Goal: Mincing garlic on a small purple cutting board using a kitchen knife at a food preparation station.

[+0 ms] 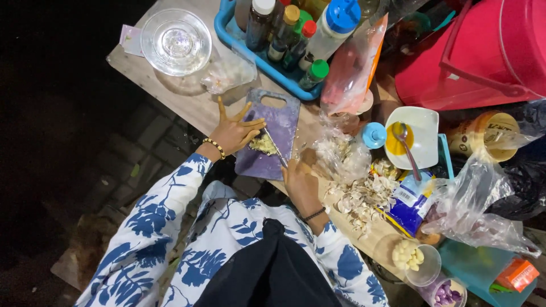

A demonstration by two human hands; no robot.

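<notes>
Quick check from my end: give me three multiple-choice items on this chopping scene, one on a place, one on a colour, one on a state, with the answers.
1. Where does the chopped garlic lie?
A. on the cutting board
B. in the glass bowl
C. in the white dish

2. What colour is the bottle tray?
A. red
B. blue
C. green

3. What is the left hand doing?
A. holding a bottle
B. resting in the lap
C. pressing flat, fingers spread, on the knife

Answers:
1. A, the pale heap sits on the purple board under the blade.
2. B, its rim around the bottles is bright blue.
3. C, the open palm lies over the blade while the right hand grips the handle.
</notes>
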